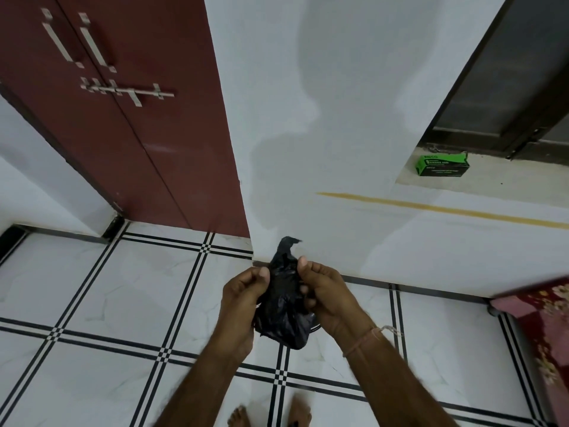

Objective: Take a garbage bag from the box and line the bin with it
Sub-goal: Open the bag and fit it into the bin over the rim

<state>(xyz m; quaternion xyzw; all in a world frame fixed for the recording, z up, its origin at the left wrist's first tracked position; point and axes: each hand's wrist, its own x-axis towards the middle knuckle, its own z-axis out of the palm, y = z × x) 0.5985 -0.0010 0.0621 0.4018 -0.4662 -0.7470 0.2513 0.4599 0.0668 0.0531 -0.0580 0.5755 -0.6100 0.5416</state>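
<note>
A crumpled black garbage bag (283, 306) hangs bunched between both hands above the tiled floor. My left hand (243, 306) pinches its left side with thumb and fingers. My right hand (329, 298) grips its right side, thumb on top. One corner of the bag sticks up above the fingers. The green garbage bag box (441, 166) lies on a window ledge at the upper right, well away from the hands. No bin is in view.
A dark red double door (123, 118) with metal handles and a bolt stands at the left. A white wall (323, 134) faces me. A red floral mattress (548, 328) juts in at the right. My bare feet (271, 414) stand on the black-lined white tiles.
</note>
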